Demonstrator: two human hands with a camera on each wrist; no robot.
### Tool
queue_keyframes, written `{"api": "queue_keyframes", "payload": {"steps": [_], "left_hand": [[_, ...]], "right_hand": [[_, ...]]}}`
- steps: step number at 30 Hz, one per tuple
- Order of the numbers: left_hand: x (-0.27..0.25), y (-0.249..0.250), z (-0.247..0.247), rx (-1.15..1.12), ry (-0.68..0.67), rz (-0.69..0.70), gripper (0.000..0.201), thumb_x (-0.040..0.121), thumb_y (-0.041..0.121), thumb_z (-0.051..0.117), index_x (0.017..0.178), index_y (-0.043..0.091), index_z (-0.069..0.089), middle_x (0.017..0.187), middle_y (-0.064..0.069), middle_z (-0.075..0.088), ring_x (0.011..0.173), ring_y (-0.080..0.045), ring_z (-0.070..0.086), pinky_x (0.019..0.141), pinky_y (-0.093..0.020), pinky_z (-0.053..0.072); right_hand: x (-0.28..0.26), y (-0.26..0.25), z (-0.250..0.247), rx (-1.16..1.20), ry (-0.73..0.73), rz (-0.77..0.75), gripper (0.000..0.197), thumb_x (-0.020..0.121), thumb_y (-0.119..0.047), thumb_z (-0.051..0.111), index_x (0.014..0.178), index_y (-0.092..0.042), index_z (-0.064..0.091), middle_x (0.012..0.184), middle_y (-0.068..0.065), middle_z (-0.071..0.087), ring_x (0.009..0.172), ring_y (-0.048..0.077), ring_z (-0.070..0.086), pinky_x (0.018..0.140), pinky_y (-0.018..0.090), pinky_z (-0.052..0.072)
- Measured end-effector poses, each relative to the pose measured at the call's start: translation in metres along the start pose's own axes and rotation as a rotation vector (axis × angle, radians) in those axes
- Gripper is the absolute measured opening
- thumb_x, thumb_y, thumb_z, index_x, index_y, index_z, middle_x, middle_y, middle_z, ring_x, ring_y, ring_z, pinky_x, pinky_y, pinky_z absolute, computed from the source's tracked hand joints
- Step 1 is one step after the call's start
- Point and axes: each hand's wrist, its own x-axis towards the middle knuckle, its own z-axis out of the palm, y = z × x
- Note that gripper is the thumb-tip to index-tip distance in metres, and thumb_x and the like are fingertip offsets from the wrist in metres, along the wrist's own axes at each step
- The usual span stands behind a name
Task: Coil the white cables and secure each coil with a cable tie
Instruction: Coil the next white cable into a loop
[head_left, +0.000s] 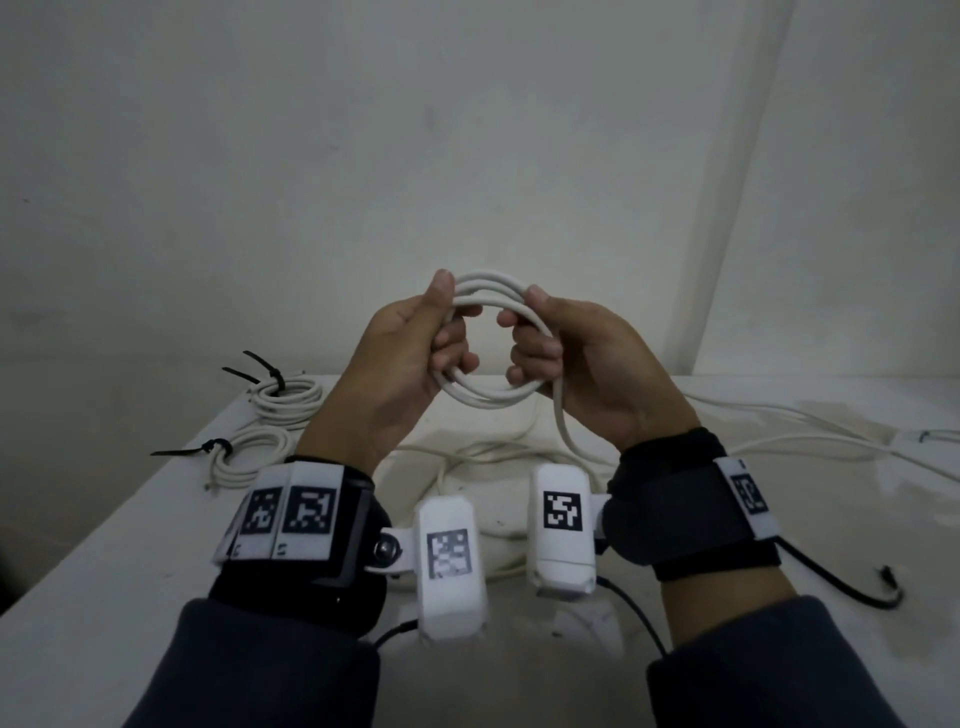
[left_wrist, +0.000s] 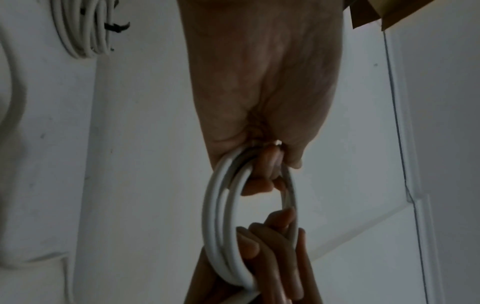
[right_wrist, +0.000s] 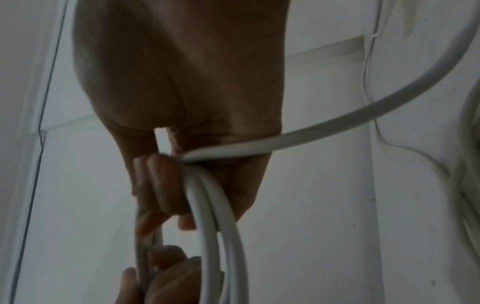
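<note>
A white cable coil (head_left: 491, 397) of a few loops is held up over the table between both hands. My left hand (head_left: 415, 338) grips its left side, fingers curled through the ring. My right hand (head_left: 566, 353) grips the right side the same way. A loose tail (head_left: 563, 431) of the same cable drops from my right hand toward the table. In the left wrist view the coil (left_wrist: 221, 216) runs edge-on from my left fingers (left_wrist: 262, 183) down to the right hand. In the right wrist view the coil (right_wrist: 207, 226) hangs from my right fingers (right_wrist: 161, 185), with the tail (right_wrist: 337, 121) curving off right.
Two coiled white cables, each bound with a black cable tie, lie at the table's back left: the far coil (head_left: 291, 397) and the near coil (head_left: 249, 457). Loose white cable (head_left: 779, 441) trails across the right. A white cloth (head_left: 467, 467) lies under my hands. The white wall (head_left: 467, 156) stands behind.
</note>
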Motion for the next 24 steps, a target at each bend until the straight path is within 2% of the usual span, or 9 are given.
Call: {"api": "queue_keyframes", "payload": {"steps": [4,8,10,12,14,16,19,24], "left_hand": [[-0.001,0.004,0.006,0.057,0.075,0.025,0.037,0.100,0.035,0.040,0.080,0.008,0.055,0.053,0.006,0.030,0.043,-0.006,0.028,0.052,-0.018,0.040],[-0.001,0.000,0.010,0.157,0.137,0.064,0.038,0.098,0.038,0.043,0.077,0.008,0.054,0.057,0.003,0.034,0.048,-0.008,0.033,0.048,-0.018,0.040],[0.000,-0.002,0.010,0.214,0.143,0.079,0.039,0.097,0.040,0.044,0.076,0.010,0.054,0.054,0.006,0.036,0.046,-0.007,0.034,0.047,-0.018,0.040],[0.000,-0.003,0.009,0.272,0.132,0.088,0.039,0.097,0.042,0.044,0.074,0.012,0.054,0.054,0.006,0.038,0.046,-0.007,0.037,0.049,-0.021,0.040],[0.000,-0.004,0.008,0.323,0.119,0.087,0.040,0.097,0.043,0.043,0.072,0.014,0.052,0.055,0.005,0.038,0.045,-0.007,0.037,0.050,-0.022,0.040],[-0.001,-0.003,0.008,0.347,0.119,0.085,0.040,0.097,0.042,0.043,0.070,0.014,0.051,0.052,0.005,0.037,0.044,-0.007,0.035,0.047,-0.020,0.039],[-0.001,0.000,0.005,0.395,0.109,0.092,0.041,0.097,0.041,0.044,0.067,0.013,0.050,0.045,0.009,0.034,0.042,-0.008,0.031,0.043,-0.019,0.036],[0.000,0.004,-0.004,0.590,0.060,0.122,0.042,0.097,0.041,0.045,0.066,0.013,0.055,0.043,0.010,0.037,0.040,-0.007,0.034,0.043,-0.021,0.035]], "right_hand": [[-0.004,-0.002,-0.008,0.040,-0.115,-0.011,0.034,0.093,-0.025,0.042,0.100,0.001,0.063,0.055,-0.007,0.043,0.051,0.008,0.043,0.066,0.026,0.045],[-0.005,-0.002,-0.011,0.045,-0.142,-0.013,0.032,0.090,-0.021,0.044,0.106,0.002,0.060,0.060,-0.003,0.055,0.053,0.010,0.051,0.069,0.026,0.050],[-0.006,-0.003,-0.012,0.059,-0.152,-0.014,0.027,0.092,-0.015,0.043,0.109,0.001,0.058,0.065,0.001,0.058,0.053,0.010,0.050,0.069,0.028,0.050],[-0.005,-0.004,-0.011,0.063,-0.156,-0.002,0.033,0.092,-0.014,0.040,0.118,-0.002,0.055,0.069,0.003,0.056,0.052,0.011,0.046,0.069,0.030,0.047],[-0.004,-0.005,-0.010,0.067,-0.126,0.018,0.039,0.092,-0.010,0.036,0.126,-0.010,0.055,0.068,0.005,0.053,0.050,0.014,0.043,0.067,0.034,0.043],[-0.004,-0.005,-0.007,0.025,-0.099,0.011,0.041,0.093,-0.010,0.032,0.122,-0.016,0.061,0.065,0.005,0.049,0.049,0.015,0.040,0.066,0.036,0.040],[-0.005,-0.006,0.000,-0.118,-0.051,-0.023,0.036,0.096,-0.014,0.035,0.116,-0.015,0.065,0.068,0.008,0.050,0.050,0.016,0.042,0.064,0.035,0.043],[-0.006,-0.006,0.014,-0.375,0.059,-0.108,0.012,0.098,-0.020,0.052,0.106,-0.016,0.060,0.087,0.015,0.069,0.063,0.022,0.062,0.068,0.035,0.055]]}}
